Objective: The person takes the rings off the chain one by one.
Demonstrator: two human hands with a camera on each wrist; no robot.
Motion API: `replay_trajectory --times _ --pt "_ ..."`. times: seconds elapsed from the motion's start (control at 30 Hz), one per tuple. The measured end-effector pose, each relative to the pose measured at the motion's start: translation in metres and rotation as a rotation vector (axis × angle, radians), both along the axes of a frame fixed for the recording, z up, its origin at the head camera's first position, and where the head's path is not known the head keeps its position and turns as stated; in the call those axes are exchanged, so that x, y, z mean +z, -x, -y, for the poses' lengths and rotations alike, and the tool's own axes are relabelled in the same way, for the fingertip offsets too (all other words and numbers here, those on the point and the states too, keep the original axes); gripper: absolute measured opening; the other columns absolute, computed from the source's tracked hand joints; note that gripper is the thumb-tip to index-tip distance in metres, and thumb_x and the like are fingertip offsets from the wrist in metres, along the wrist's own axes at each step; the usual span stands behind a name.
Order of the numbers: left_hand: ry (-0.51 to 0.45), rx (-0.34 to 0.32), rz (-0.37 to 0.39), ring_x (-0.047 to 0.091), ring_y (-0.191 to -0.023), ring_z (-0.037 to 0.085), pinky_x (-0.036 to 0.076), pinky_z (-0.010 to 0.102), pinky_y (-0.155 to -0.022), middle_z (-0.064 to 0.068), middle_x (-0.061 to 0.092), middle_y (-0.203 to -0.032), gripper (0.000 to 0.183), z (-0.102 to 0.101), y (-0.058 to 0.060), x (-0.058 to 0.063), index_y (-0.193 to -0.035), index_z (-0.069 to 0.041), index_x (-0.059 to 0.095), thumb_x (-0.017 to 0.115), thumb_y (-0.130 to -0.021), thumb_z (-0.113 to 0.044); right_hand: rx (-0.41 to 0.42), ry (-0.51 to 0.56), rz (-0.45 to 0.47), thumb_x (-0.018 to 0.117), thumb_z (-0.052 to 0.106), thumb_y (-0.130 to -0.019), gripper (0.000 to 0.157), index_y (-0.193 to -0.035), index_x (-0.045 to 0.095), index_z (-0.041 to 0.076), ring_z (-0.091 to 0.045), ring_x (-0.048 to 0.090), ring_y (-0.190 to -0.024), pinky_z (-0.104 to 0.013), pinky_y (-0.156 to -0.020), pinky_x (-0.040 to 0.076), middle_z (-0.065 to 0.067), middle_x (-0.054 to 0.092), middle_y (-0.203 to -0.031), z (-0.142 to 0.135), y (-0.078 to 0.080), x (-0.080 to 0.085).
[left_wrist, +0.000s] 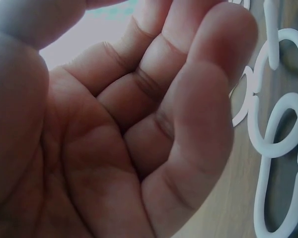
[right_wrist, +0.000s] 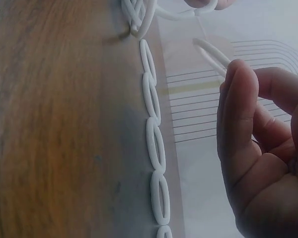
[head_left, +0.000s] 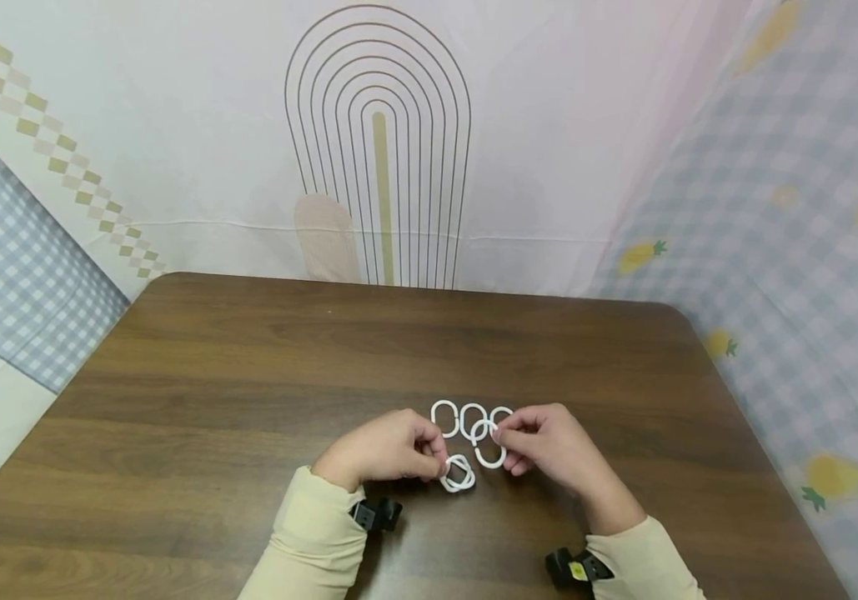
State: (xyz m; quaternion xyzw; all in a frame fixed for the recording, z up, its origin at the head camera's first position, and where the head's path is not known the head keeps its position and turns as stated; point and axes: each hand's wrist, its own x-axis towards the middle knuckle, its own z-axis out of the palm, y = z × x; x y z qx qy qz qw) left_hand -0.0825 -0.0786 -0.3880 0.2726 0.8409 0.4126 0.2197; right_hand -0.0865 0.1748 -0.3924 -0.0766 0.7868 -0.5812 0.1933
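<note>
My left hand [head_left: 398, 450] pinches a white oval plastic ring [right_wrist: 176, 17] between thumb and fingertips. In the head view it overlaps a small cluster of the same rings right at those fingertips. Facing it, my right hand [head_left: 549, 437] holds another white ring [right_wrist: 212, 51] by its edge between thumb and forefinger, raised above the table in the right wrist view. A gap shows on this ring's left side in the head view. Palm and curled fingers fill most of the left wrist view, hiding the left hand's pinch there.
A row of white rings [right_wrist: 158, 146] lies on the brown wooden table [head_left: 248, 358], just beyond my hands. Printed cloth [head_left: 549, 167] hangs behind the table's far edge, and checked cloth [head_left: 789, 250] hangs along the right side.
</note>
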Motion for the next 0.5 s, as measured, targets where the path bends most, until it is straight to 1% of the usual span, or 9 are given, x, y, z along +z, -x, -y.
replay_trajectory --times 0.23,0.5 --pt "-0.006 -0.007 0.014 0.055 -0.060 0.000 0.045 0.020 -0.059 -0.013 0.062 -0.065 0.010 -0.0006 -0.0004 -0.0021 -0.075 -0.016 0.069 0.072 -0.084 -0.010 -0.006 0.001 0.016 0.070 0.007 -0.092 0.024 -0.103 0.068 -0.014 -0.017 0.065 -0.060 -0.031 -0.056 0.058 -0.008 0.066 -0.070 -0.0027 0.0002 0.0007" --pt "-0.008 -0.011 0.013 0.054 -0.059 0.000 0.045 0.019 -0.059 -0.013 0.062 -0.064 0.011 -0.0016 -0.0004 -0.0007 -0.075 -0.016 0.069 0.072 -0.083 -0.010 -0.023 0.012 0.031 0.068 0.005 -0.093 0.024 -0.103 0.066 -0.016 -0.016 0.066 -0.061 -0.031 -0.057 0.059 -0.008 0.066 -0.071 -0.0076 0.0029 0.0022"
